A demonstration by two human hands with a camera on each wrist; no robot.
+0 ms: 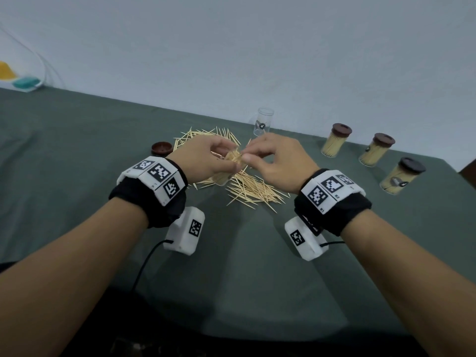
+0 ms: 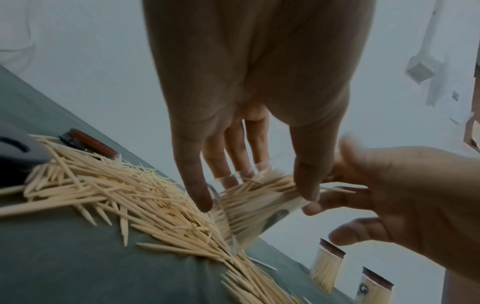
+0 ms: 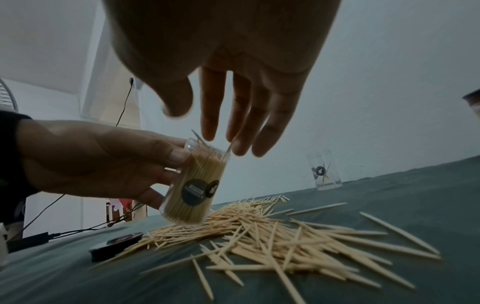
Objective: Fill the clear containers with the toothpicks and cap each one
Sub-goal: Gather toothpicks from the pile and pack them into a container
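Note:
My left hand (image 1: 206, 161) grips a clear container (image 1: 222, 180) packed with toothpicks, tilted with its base on the loose toothpick pile (image 1: 253, 190). In the right wrist view the container (image 3: 197, 185) shows a black label, and a few toothpicks stick out of its open mouth. My right hand (image 3: 233, 123) hovers over that mouth with fingers straight, the fingertips (image 3: 241, 150) touching the protruding toothpicks. A loose brown cap (image 1: 161, 148) lies left of the pile. An almost empty clear container (image 1: 263, 122) stands behind the hands.
Three filled containers with brown caps (image 1: 336, 140) (image 1: 376, 150) (image 1: 401, 176) stand in a row at the right of the green-covered table (image 1: 77, 176). Toothpicks are scattered behind and in front of the hands. A teal object (image 1: 24, 82) sits far back left.

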